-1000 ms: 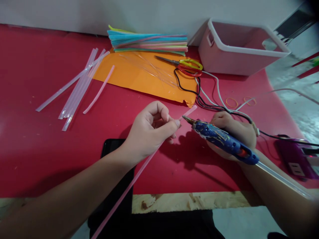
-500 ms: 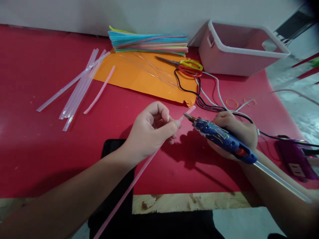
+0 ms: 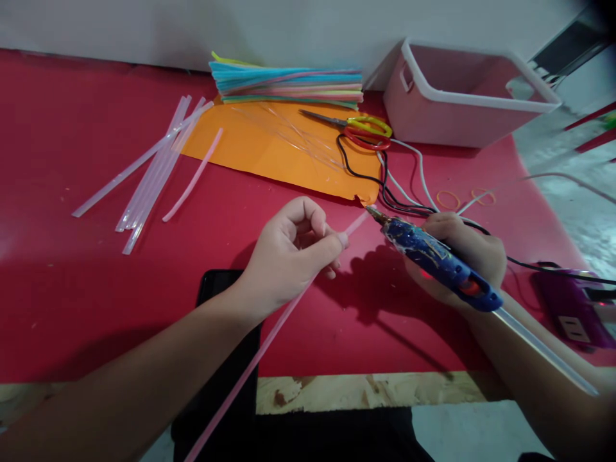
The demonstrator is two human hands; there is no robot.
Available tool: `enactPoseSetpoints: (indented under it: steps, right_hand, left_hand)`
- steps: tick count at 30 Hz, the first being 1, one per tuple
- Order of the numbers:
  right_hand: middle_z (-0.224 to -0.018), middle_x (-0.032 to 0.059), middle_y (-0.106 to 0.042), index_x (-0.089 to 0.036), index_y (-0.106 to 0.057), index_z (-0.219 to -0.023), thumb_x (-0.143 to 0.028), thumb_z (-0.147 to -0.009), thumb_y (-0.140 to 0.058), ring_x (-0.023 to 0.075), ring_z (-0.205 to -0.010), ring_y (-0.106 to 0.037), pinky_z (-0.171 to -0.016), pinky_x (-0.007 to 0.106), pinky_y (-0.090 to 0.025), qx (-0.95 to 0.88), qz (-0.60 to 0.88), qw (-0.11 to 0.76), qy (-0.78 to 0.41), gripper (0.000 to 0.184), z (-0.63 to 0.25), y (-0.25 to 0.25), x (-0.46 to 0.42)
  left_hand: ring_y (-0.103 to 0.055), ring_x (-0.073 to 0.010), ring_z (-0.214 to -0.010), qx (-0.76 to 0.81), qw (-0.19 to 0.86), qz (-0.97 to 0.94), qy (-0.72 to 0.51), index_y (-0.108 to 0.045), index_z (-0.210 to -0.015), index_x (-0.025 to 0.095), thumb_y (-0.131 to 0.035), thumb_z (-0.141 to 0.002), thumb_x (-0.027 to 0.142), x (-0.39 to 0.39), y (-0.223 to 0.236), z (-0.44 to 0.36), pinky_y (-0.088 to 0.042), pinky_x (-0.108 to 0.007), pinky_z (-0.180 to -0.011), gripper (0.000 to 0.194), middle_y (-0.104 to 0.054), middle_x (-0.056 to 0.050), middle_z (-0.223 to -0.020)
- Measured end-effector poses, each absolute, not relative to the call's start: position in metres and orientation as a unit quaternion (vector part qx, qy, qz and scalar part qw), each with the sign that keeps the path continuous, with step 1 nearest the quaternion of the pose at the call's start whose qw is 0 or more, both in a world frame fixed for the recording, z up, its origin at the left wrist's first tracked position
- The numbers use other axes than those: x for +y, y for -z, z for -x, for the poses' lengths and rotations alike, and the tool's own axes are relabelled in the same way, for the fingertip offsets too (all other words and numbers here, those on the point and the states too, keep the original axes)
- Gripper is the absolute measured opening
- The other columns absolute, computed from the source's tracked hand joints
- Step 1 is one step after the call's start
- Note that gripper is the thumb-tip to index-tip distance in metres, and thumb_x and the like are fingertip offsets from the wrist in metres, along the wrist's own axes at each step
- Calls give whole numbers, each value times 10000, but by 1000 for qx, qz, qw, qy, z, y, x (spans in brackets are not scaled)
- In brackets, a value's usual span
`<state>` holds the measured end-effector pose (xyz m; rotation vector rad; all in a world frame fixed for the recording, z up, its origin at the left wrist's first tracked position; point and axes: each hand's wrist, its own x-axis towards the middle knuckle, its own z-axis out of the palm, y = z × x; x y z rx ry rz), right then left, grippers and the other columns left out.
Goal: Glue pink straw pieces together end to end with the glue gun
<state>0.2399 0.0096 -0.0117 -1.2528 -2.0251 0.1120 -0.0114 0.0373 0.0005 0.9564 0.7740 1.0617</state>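
My left hand (image 3: pixel 298 256) pinches a long pink pipe cleaner (image 3: pixel 255 360) between thumb and fingers. One end of it sticks out past the fingertips toward the upper right, and the rest runs down under my forearm to the bottom edge. My right hand (image 3: pixel 462 256) is wrapped around a blue hot glue gun (image 3: pixel 428 256), smeared with dried glue. A clear glue stick (image 3: pixel 543 350) juts from its back. The gun's metal nozzle (image 3: pixel 376 214) is at the tip of the pink pipe cleaner; whether they touch I cannot tell.
Pale plastic strips (image 3: pixel 154 170) and a short pink piece (image 3: pixel 195 176) lie left. Behind are an orange envelope (image 3: pixel 231 141), coloured pipe cleaners (image 3: pixel 289 83), scissors (image 3: pixel 366 128) and a pink bin (image 3: pixel 443 115). A black phone (image 3: pixel 226 378) lies near the front edge; a purple power box (image 3: pixel 563 308) sits right.
The glue gun in my right hand has shifted slightly up and right, its nozzle moving along the pink pipe cleaner to its tip. My left hand has barely moved.
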Motion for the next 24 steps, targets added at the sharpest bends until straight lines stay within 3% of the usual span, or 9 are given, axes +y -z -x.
enactPoseSetpoints:
  steps: [8,15,24]
  right_hand:
    - [-712,-26,-598,-263,-619,-851,-201,-712,-749,150,-613,-576,-561,297,-455,-767,483,422,-26,200,-242,18,7]
    - [-755,-2,-613,-288,-643,-960,-220,-821,-707,182,-724,-581,-611,307,-486,-818,432,375,-56,167,-247,21,10]
    - [-711,-8,-610,-259,-604,-947,-193,-845,-676,171,-695,-546,-610,311,-478,-849,388,354,-53,142,-242,15,14]
  left_hand:
    - [-595,-43,-483,346,689,-427,-472,-437,-736,209,-704,-786,88,38,0,12,-522,-144,-474,298,-598,91,-605]
    - [-595,-51,-503,342,710,-414,-455,-444,-739,205,-706,-790,89,37,-2,12,-542,-157,-472,291,-598,89,-614]
    - [-595,-52,-469,343,715,-401,-458,-444,-740,207,-706,-777,83,37,-3,11,-531,-151,-453,292,-598,88,-593]
